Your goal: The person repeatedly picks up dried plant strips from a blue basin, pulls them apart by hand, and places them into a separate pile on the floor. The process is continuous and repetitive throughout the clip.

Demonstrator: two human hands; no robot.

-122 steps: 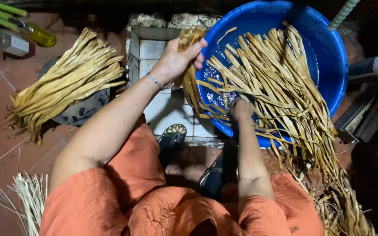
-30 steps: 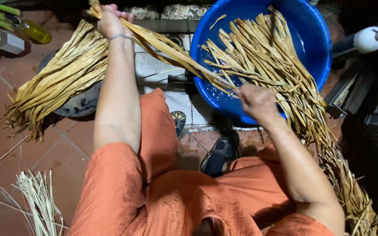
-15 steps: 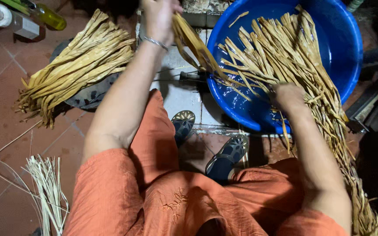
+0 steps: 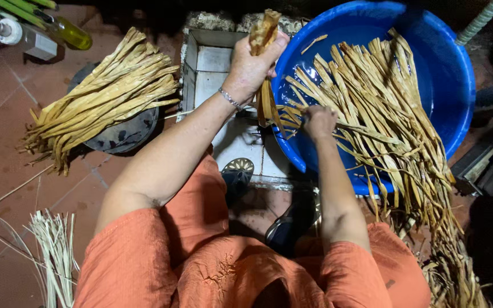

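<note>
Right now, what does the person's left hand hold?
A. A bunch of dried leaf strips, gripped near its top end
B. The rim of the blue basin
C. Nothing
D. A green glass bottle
A: the left hand is closed around a bunch of dried leaf strips raised beside the blue basin.

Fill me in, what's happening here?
A person in orange clothes works over a big blue plastic basin filled with long tan dried leaf strips. The left hand grips a bunch of strips upright at the basin's rim; the right hand pinches strips inside it. A finished-looking pile of strips lies to the left.
</note>
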